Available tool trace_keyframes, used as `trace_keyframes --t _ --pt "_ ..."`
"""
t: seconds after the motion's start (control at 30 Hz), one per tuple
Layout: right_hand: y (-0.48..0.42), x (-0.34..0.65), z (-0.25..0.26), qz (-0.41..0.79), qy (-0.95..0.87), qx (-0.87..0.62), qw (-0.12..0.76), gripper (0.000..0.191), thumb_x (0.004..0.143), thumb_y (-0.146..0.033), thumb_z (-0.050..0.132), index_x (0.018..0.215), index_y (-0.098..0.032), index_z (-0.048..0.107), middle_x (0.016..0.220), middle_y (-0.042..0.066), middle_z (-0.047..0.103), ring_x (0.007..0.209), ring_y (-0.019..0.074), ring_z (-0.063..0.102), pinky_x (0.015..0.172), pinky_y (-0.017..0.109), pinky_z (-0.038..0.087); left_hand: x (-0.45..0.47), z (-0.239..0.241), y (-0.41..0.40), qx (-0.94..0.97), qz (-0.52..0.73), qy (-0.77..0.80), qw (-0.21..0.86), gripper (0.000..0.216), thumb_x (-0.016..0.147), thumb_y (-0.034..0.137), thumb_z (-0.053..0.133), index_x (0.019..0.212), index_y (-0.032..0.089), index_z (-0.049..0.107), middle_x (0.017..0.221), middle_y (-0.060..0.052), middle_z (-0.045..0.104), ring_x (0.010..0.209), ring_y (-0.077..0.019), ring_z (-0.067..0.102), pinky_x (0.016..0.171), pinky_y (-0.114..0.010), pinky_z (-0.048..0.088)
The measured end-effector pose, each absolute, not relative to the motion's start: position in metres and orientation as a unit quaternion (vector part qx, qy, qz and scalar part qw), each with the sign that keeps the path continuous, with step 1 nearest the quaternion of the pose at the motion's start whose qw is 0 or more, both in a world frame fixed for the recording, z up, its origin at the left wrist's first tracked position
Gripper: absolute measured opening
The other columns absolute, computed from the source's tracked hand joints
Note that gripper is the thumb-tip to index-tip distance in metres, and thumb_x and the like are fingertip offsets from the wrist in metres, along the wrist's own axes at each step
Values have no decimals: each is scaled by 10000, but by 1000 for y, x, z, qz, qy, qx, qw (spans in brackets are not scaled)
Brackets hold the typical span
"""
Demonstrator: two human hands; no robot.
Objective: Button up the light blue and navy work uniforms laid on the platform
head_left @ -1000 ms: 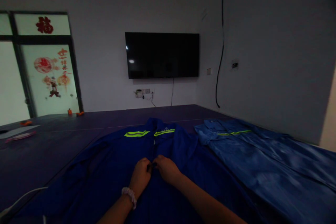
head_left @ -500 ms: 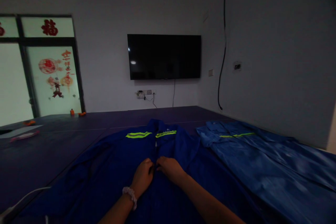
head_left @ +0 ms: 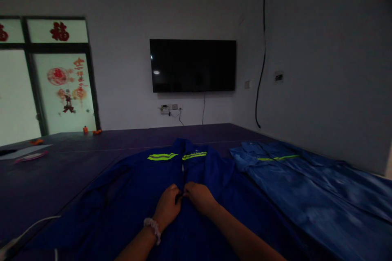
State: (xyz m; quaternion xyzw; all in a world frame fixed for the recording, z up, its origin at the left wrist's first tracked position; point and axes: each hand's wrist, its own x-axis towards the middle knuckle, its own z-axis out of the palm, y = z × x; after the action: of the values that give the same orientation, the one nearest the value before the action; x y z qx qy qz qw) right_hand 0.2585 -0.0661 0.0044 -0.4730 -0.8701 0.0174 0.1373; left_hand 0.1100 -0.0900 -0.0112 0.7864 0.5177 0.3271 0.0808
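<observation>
A dark blue work jacket with yellow-green reflective stripes on its chest lies spread, front up, on the dark purple table. My left hand, with a pale scrunchie on its wrist, pinches the jacket's front edge near the middle. Close against it, my right hand also pinches the front opening with fingers bent. The fingertips almost meet, and what lies exactly between them is too dark to make out. Above the hands the jacket's front parts in a narrow gap.
Right of the jacket lies a lighter blue garment with a yellow-green stripe. A white cable runs at the lower left. Farther left are a pink-rimmed item and small orange objects. A television hangs on the far wall.
My fingertips have drawn slightly closer together at the jacket's front opening. The jacket and the other garment lie as before; the view has shifted a little.
</observation>
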Motion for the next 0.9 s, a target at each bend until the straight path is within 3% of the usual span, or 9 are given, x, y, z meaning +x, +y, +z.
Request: trace_keyframes --t 0.9 --pt "-76 256 3 15 -860 -486 155 237 850 -269 413 997 -223 593 997 53 625 911 178 584 738 246 399 110 -12 -89 770 343 528 105 188 743 74 426 659 151 576 766 -48 564 742 -153 537 666 -253 376"
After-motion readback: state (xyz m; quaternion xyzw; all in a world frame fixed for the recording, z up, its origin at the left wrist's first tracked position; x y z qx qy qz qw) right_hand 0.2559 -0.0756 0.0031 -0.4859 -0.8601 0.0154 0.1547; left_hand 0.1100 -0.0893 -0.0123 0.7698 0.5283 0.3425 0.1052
